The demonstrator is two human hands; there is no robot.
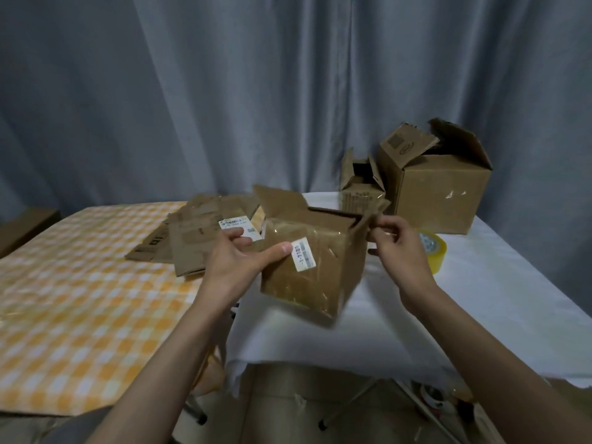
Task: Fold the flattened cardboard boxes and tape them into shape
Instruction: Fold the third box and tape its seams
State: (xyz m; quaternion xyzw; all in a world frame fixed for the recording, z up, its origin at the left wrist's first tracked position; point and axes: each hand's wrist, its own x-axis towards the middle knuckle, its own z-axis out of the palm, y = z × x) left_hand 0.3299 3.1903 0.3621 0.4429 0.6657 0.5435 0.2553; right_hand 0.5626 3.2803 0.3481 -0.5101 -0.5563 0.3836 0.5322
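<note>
Two hands hold one small box [307,267] tilted above the white-covered surface [480,302]. Our left hand [237,261] clamps its near wall, thumb on the taped face beside a white label [305,254], fingers [238,241] curled behind. Our right hand [400,248] pinches the upright right flap [363,224] between thumb and forefinger. We judge the box light and empty, stiff along its corners but floppy at the flaps, with slick tape on its faces; gripping the bare cardboard edges seems safest. The tape roll [434,251] sits just beyond the right hand; flattened boxes [192,238] lie to the left.
</note>
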